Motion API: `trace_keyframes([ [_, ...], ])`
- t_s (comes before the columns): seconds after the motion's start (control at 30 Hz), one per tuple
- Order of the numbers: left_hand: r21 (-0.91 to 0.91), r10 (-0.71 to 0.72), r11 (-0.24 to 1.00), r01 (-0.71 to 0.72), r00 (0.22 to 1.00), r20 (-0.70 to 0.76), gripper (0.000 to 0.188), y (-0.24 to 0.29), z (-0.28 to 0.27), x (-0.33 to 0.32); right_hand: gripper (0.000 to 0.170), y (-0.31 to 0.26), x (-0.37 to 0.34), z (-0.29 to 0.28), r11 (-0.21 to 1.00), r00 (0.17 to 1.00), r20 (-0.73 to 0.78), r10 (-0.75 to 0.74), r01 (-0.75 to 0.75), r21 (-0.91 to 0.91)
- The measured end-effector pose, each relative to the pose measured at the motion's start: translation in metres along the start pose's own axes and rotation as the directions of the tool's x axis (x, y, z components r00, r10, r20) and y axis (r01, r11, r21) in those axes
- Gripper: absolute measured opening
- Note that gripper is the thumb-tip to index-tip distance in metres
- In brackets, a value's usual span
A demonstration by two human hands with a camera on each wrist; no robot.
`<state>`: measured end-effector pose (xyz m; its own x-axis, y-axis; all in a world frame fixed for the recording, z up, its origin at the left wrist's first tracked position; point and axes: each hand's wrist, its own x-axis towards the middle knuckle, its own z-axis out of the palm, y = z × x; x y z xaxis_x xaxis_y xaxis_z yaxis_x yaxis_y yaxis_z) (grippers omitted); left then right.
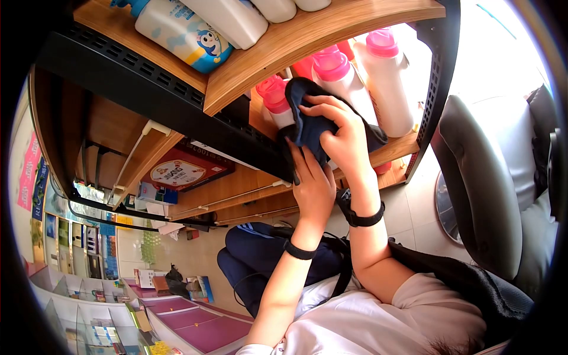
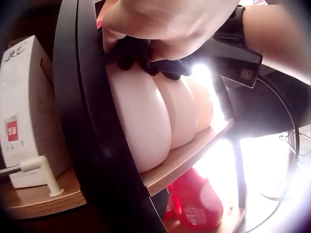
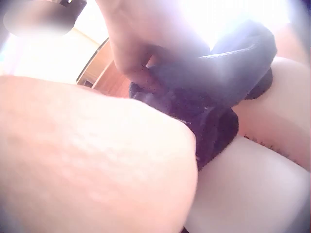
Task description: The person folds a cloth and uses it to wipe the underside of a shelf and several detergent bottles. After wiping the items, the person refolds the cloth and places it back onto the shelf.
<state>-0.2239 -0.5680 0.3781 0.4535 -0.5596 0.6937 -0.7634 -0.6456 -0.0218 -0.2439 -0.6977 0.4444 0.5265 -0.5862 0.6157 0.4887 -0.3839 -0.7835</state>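
Note:
A dark navy cloth (image 1: 313, 127) with a black edge lies bunched against white bottles with pink tops on a wooden shelf. My left hand (image 1: 313, 189) holds the cloth's near side, its fingers reaching up along it. Just beyond, my right hand (image 1: 349, 139) grips the cloth from above, fingers bent over its folds. The small bottle (image 1: 275, 94) stands left of the cloth, a middle bottle (image 1: 340, 74) behind it and a tall bottle (image 1: 387, 83) to the right. In the right wrist view the dark cloth (image 3: 194, 92) is bunched between both hands, over pale bottle sides.
An upper shelf (image 1: 331, 29) holds a blue-and-white bottle (image 1: 183, 35) and other white containers. A black metal post (image 1: 438, 83) bounds the right side. Below are a red box (image 1: 183, 168) and a red container (image 2: 197, 199). A dark chair (image 1: 482, 183) stands at right.

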Motion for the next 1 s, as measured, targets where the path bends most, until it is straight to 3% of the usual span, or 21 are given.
trace_keyframes([
  [0.1,-0.075,-0.051,0.996,0.055,0.997,0.053,0.062,0.005,-0.008,0.001,0.062,-0.005,-0.004,-0.001,0.992,0.997,0.039,0.062,-0.057,-0.115],
  [0.17,-0.101,-0.046,0.994,0.050,0.998,0.041,0.063,0.005,-0.008,0.003,0.064,-0.009,-0.005,0.004,0.973,0.997,-0.009,-0.078,0.074,-0.217],
  [0.23,-0.129,-0.040,0.991,0.043,0.999,0.025,0.063,0.005,-0.012,0.007,0.070,-0.006,-0.005,0.009,0.980,0.999,0.010,-0.054,0.055,-0.193],
  [0.3,-0.313,-0.103,0.942,0.124,0.991,0.084,0.071,0.007,-0.017,0.012,0.071,-0.003,-0.005,0.011,0.985,0.999,-0.010,-0.038,0.036,-0.169],
  [0.43,-0.450,-0.189,0.873,0.190,0.981,0.046,0.081,0.011,-0.014,0.039,0.074,0.001,-0.006,0.012,0.994,0.999,-0.020,0.026,-0.028,-0.102],
  [0.5,-0.603,-0.213,0.781,0.163,0.977,-0.012,0.082,0.008,-0.009,0.055,0.072,0.007,-0.005,0.013,0.995,0.998,-0.038,0.042,-0.045,-0.085],
  [0.6,-0.691,-0.279,0.697,0.189,0.960,-0.019,0.082,-0.002,-0.008,0.077,0.060,0.015,-0.004,0.015,0.998,0.996,-0.083,0.032,-0.037,-0.053],
  [0.63,-0.781,-0.372,0.569,0.259,0.928,0.037,0.085,0.003,-0.018,0.085,0.058,0.016,-0.004,0.016,0.998,0.995,-0.098,0.037,-0.041,-0.037],
  [0.73,-0.835,-0.408,0.487,0.255,0.912,0.041,0.091,-0.011,-0.014,0.099,0.054,0.014,-0.003,0.019,0.999,0.993,-0.117,0.029,-0.033,-0.036],
  [0.8,-0.814,-0.450,0.511,0.275,0.893,0.019,0.092,-0.018,-0.011,0.110,0.052,0.011,-0.004,0.021,0.994,0.989,-0.151,0.000,-0.016,-0.104],
  [0.87,-0.895,-0.425,0.301,0.329,0.887,0.183,0.089,-0.025,-0.015,0.122,0.050,0.013,-0.004,0.023,0.993,0.987,-0.157,-0.022,0.004,-0.115],
  [1.0,-0.866,-0.410,0.399,0.301,0.904,0.125,0.088,-0.028,-0.009,0.121,0.047,0.009,-0.003,0.023,0.996,0.985,-0.172,-0.011,-0.004,-0.088],
])
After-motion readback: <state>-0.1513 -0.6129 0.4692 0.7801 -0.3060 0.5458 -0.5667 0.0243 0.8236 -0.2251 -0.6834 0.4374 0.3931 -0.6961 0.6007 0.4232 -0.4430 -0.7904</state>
